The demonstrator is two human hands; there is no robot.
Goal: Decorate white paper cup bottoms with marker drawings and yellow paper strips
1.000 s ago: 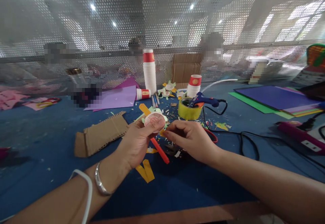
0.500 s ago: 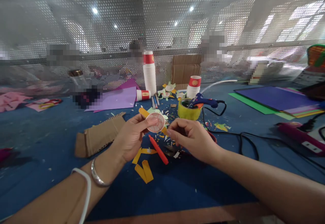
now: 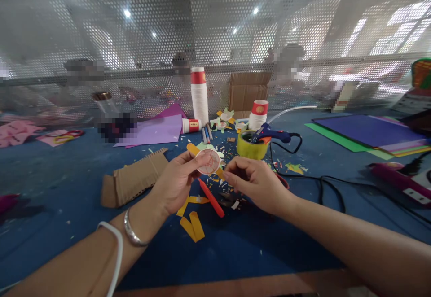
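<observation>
Near left hand (image 3: 178,179), red marker (image 3: 212,199)

Craft workshop
Glue gun (image 3: 274,134) on the tape roll (image 3: 251,150), paper cups (image 3: 258,116) behind it, paper scraps (image 3: 294,168) around, colored sheets (image 3: 363,131) right.

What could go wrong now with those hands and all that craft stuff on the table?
The round white disc with red markings might slip from the left hand's grip. The thin orange paper strip pinched by the right hand's grip could crease or tear if tugged hard. The blue plastic glue gun resting on the yellow tape roll might topple if its black cord got snagged; it may be hot, though heat doesn't show.
</observation>
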